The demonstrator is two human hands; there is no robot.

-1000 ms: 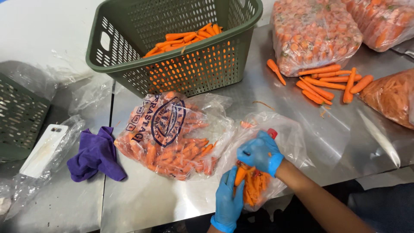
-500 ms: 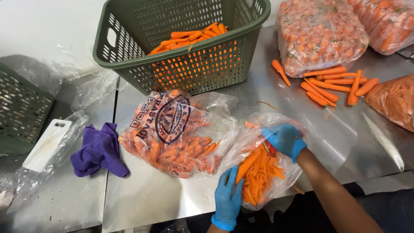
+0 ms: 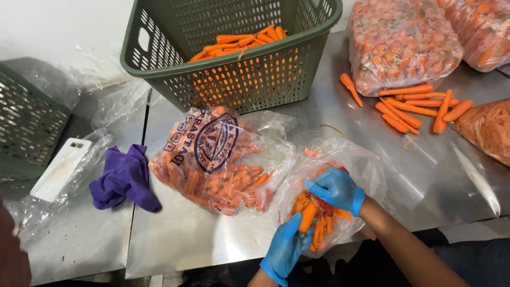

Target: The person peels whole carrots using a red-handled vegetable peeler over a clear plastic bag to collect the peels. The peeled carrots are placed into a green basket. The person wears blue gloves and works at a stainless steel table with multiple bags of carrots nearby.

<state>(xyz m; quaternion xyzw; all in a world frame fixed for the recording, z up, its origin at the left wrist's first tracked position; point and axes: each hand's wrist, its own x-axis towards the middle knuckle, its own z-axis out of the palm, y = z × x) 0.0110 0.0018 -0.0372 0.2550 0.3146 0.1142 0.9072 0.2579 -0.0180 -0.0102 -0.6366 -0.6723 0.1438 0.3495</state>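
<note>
Both my hands wear blue gloves and work over an open clear plastic bag (image 3: 366, 165) of carrots at the table's front edge. My left hand (image 3: 286, 251) grips one carrot (image 3: 308, 216) by its lower end and holds it upright above the bag. My right hand (image 3: 336, 188) is closed on a small red-handled tool (image 3: 320, 204), probably a peeler, which touches the top of that carrot. A second, printed bag of carrots (image 3: 212, 159) lies just to the left of the hands.
A green basket (image 3: 249, 79) with carrots inside stands behind the bags. Loose carrots (image 3: 409, 106) and large full carrot bags (image 3: 404, 42) lie at the back right. A purple cloth (image 3: 125, 178), a white board (image 3: 61, 170) and another green basket (image 3: 26, 127) are at the left, on the steel table (image 3: 180, 239).
My right hand has come back from the bag's far side toward my left hand. My left hand now holds a single carrot upright, with the red tool against it.
</note>
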